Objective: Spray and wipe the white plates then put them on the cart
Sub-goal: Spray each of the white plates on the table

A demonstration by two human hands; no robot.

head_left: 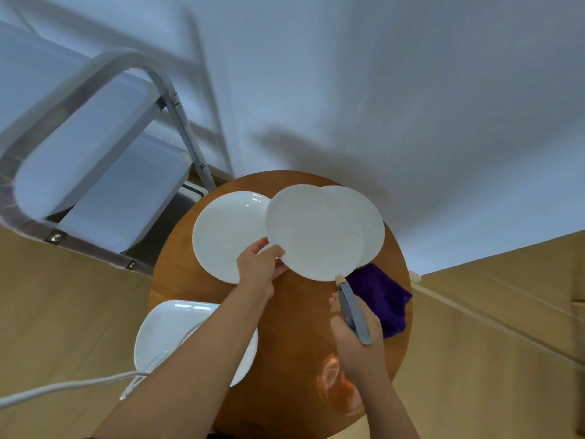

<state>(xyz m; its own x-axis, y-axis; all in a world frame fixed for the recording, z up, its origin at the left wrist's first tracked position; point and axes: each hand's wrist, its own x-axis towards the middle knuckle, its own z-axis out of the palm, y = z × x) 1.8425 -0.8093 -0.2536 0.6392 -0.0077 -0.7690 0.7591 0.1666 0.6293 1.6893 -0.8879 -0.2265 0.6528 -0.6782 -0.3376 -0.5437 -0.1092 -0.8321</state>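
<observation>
While the wall fills the upper part of the view, a metal-framed cart (pixel 95 172) with pale shelves stands at the left, just beside the far-left edge of a round wooden table (pixel 294 312); on the table's near-left side sits a white plate (pixel 164 331) that juts over the edge, partly hidden under the left forearm, with a white cable running across it; further back lies a second white plate (pixel 221 236), flat on the wood, and to its right a third plate (pixel 370 223) shows only as a crescent behind the one being held; that raised plate (pixel 313 232) is tilted with its face toward the camera, overlapping the flat plate's right rim and covering most of the third; the left hand (pixel 259 264) pinches its lower-left rim, thumb on the front and fingers curled behind, so the left grip is closed around the plate; a purple cloth (pixel 383 296) lies crumpled on the right side of the table, just below the raised plate and touching the far side of the right hand; the right hand (pixel 357 337) is wrapped round a spray bottle (pixel 351 308), whose grey-blue head and tan nozzle point up at the plate's bottom edge, nearly touching it; the bottle's orange translucent body shows below the wrist, blurred.
</observation>
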